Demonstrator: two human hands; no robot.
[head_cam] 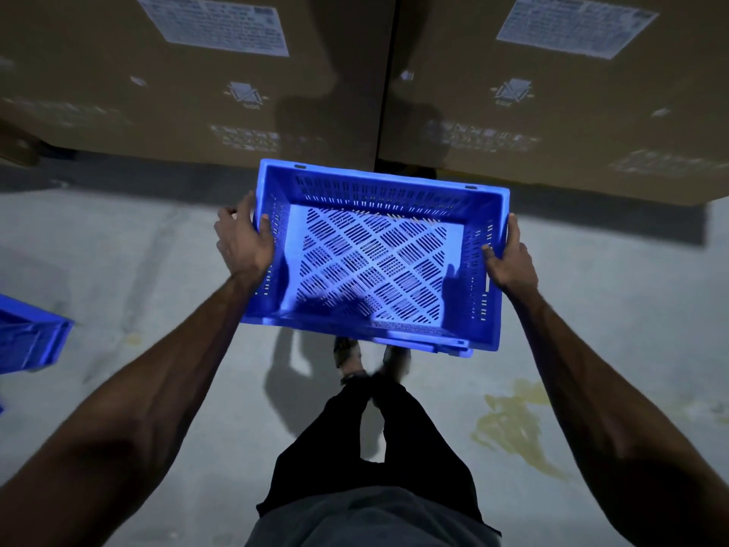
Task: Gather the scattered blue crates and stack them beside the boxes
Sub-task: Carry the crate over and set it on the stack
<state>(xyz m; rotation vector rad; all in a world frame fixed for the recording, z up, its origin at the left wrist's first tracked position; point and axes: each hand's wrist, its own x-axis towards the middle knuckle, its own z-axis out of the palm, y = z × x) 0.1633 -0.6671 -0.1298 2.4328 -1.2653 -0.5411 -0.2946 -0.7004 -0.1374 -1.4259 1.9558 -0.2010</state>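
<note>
— Two hands on one crate, confirm?

— Confirmed. Left hand point(244, 242) grips the left short wall of the blue crate point(374, 258), with the thumb hooked over the rim and the fingers wrapped outside. Right hand point(509, 258) grips the opposite short wall the same way, thumb inside. Both hands are closed firmly on the plastic.

— Position of the crate?

— It is held in the air at arm's length above the floor point(157, 250), with the person's feet point(347, 355) showing under its near edge. Its far rim sits close in front of the gap between two cardboard boxes point(189, 92). It is a little askew, with the right end nearer the wearer.

— Material and form?

— Rigid moulded plastic in saturated blue. It is rectangular with an open top and a thick rolled rim. The base is perforated with slots in a diagonal lattice. The walls carry rows of short vertical slots. Nothing is inside.

— Surroundings?

— The boxes are plain brown card with flat faces, and each bears a white printed label point(213, 23); the text is too blurred to read. The floor is smooth grey concrete with a yellowish stain point(513, 424) to the right. A second blue crate point(27, 337) lies at the left edge, cut off by the frame and well apart from the held one.
</note>
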